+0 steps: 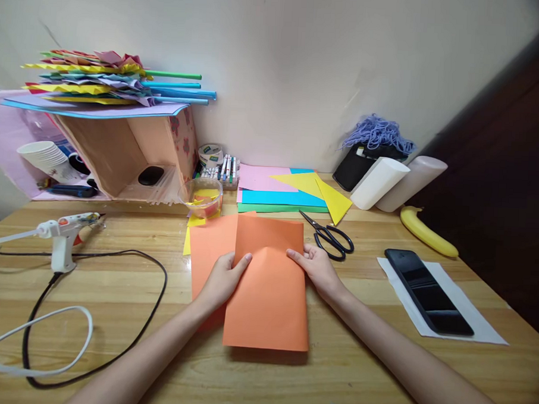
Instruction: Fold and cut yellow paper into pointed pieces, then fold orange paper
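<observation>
An orange sheet of paper lies folded over on the wooden desk, with another orange sheet beneath it to the left. My left hand grips the folded sheet's left edge, thumb on top. At the sheet's right edge my right hand pinches the paper with the thumb pressed on it. Black scissors lie just beyond my right hand.
A glue gun with black and white cables sits at left. Coloured paper sheets, a small clear bowl, tape and markers line the back. A phone on white paper and a banana lie at right. A cardboard box holds paper crafts.
</observation>
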Demonstrator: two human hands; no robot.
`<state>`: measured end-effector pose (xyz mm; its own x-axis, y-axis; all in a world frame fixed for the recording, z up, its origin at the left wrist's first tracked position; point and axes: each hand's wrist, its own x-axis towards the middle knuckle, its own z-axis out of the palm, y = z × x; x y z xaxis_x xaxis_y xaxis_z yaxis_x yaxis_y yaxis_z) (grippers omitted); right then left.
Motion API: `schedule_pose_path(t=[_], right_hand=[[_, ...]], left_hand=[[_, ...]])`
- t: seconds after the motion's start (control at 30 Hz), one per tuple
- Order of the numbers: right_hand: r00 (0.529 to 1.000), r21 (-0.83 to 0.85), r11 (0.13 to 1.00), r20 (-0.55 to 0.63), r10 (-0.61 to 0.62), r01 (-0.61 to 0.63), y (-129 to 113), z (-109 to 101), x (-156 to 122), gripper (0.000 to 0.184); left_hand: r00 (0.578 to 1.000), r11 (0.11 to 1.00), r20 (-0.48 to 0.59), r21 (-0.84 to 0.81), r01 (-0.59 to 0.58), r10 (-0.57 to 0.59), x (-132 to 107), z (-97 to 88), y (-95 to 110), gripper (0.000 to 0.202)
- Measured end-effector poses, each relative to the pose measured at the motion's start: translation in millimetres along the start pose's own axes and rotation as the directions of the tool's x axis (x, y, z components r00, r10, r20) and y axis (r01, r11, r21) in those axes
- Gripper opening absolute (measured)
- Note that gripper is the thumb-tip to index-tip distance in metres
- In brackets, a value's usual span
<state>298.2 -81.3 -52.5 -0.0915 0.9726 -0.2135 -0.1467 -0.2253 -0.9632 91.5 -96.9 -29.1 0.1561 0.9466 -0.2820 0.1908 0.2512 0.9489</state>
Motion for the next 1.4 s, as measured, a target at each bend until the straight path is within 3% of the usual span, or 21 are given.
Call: schedule_pose_path(t=[0.3,0.93,1.4], right_hand=[[1.0,-0.013,1.0,0.02,0.001,-0.001,1,-1,-1,0.041],[0.998,-0.061,0.997,0.059,-0.035,0.039,-4,-7,5,0.037],[0.999,-0.05,0.998,-0.006,-0.048,0.048,0,-20,17,0.029]], left_hand=[[0.998,1.0,0.053,-0.002,0.018,-0.018,2,-2.6,-2,0.044],[0.998,0.996,-0.033,0.074,-0.046,0.048,7,-5.0,-8,0.042],[0.997,0.992,0.005,0.103,-0.077,0.077,8,-3.4,-12,0.043]])
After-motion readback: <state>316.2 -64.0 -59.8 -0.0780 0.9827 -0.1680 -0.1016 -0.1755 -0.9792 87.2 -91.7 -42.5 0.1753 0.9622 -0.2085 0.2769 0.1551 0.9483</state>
